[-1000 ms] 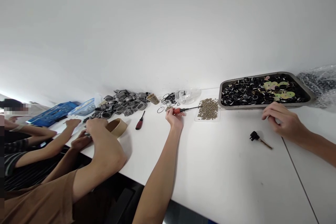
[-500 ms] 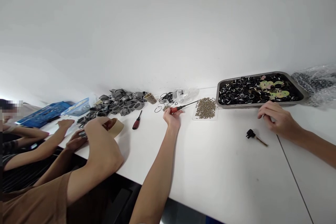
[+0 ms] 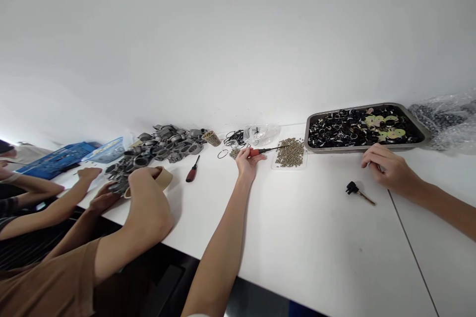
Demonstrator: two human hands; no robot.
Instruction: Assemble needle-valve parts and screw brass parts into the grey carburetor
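While the left hand (image 3: 246, 163) grips a red screwdriver (image 3: 265, 150), the right hand (image 3: 385, 171) rests curled — parts tray (image 3: 419, 131) just beyond.

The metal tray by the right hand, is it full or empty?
Full: the metal tray is heaped with black rings and some yellow-green discs.
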